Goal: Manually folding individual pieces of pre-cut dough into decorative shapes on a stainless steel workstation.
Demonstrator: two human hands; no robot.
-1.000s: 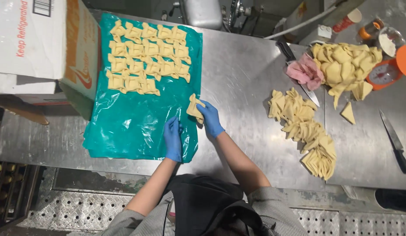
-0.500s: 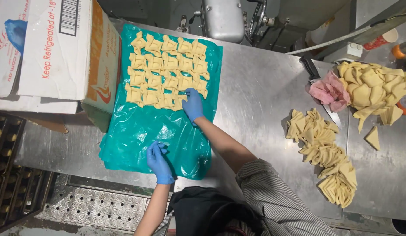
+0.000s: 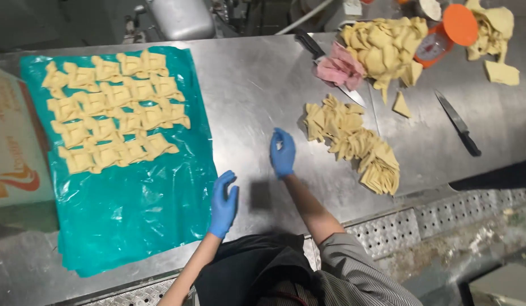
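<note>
Head view, looking down on the steel worktable (image 3: 246, 85). My right hand (image 3: 282, 152), in a blue glove, hovers at frame centre with fingers loosely curled and holding nothing, just left of the loose heap of dough squares (image 3: 353, 141). My left hand (image 3: 223, 204), also gloved, sits lower centre, fingers together and slightly bent, empty, at the right edge of the teal plastic sheet (image 3: 133, 215). Folded dough parcels (image 3: 113, 110) lie in rows on the sheet's upper half, at upper left of the frame. To do this step well, I judge that I should lift a single square from the near edge of the heap, not a clump, while the left hand steadies the sheet.
</note>
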